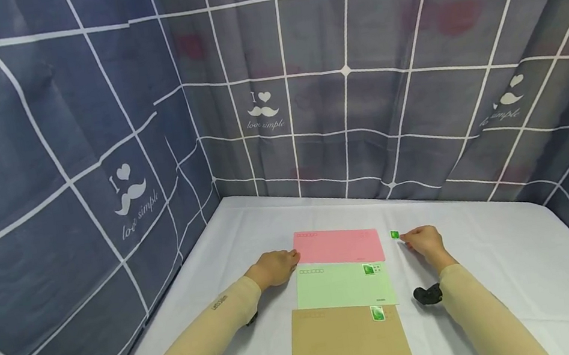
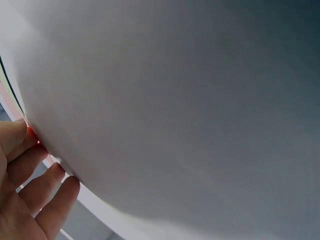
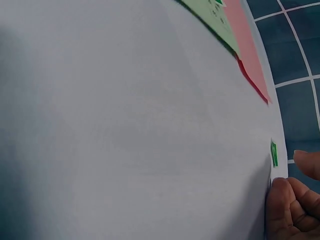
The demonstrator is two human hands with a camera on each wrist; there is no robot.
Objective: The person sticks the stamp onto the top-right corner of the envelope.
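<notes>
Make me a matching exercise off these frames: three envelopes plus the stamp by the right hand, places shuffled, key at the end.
1. pink envelope
2. green envelope
3. brown envelope
4. small green stamp

A. middle of the envelope column
B. off the envelopes, by the right hand
C. left edge at the left hand
D. nearest the person's body

Pairs: 1-C, 2-A, 3-D, 4-B

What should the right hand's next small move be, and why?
Probably bring the loose green stamp beside the right hand to the pink envelope: that envelope shows no stamp, while the green envelope and brown envelope each bear one near the upper right corner.
</notes>
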